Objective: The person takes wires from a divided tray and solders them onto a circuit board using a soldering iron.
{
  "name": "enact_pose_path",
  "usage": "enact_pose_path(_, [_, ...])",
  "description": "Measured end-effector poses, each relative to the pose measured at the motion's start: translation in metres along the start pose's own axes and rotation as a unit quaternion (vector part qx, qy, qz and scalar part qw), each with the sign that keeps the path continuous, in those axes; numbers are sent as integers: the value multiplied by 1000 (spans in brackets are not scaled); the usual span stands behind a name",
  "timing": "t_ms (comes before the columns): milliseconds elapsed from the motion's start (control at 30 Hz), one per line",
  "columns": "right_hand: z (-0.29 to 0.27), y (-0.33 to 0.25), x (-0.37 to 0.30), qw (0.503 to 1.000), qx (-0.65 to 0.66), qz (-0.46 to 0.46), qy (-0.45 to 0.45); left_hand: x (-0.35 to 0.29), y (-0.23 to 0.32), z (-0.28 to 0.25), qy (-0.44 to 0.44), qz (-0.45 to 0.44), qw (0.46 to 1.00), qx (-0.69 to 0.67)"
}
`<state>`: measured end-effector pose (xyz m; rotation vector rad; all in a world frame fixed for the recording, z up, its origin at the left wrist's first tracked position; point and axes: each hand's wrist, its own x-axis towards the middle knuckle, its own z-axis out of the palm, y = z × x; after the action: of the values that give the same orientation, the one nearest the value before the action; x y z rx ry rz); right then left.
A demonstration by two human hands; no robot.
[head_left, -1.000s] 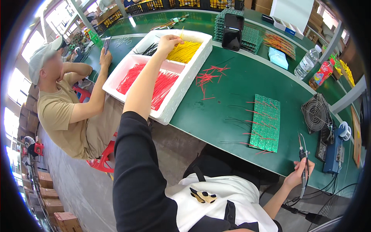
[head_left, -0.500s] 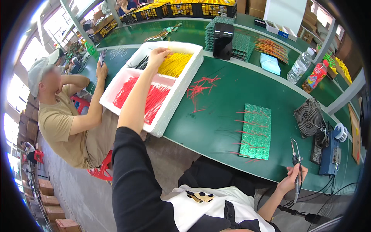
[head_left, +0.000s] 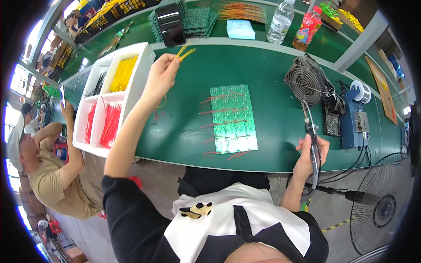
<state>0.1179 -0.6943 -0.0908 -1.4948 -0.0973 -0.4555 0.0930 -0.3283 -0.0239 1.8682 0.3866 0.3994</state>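
Probably light, springy yellow wires [head_left: 188, 53]; pinch near 1 end.
Left hand [head_left: 161, 76] pinches them, fingertips together, upper-left of the board [head_left: 232, 118]; right hand [head_left: 310, 153] curls round a soldering iron [head_left: 310, 129], right of the board.

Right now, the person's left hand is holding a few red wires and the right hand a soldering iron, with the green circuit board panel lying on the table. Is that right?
Not quite: the wires in the left hand are yellow, not red, as the head view shows. The rest stands.
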Motion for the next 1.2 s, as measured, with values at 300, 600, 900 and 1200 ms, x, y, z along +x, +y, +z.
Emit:
enact_pose_path(300, [-9,7,1,999,-47,11,18,12,13,-92,105,40,954,-279])
enact_pose_path(600, [-5,9,1,997,-66,-24,18,87,4,-196,269,190,931,-155])
enact_pose_path(900, [-3,6,3,997,-79,7,17,45,-15,-211,44,12,969,244])
enact_pose_path(1200, [-3,7,2,997,-66,-5,27,71,39,-221,104,177,932,300])
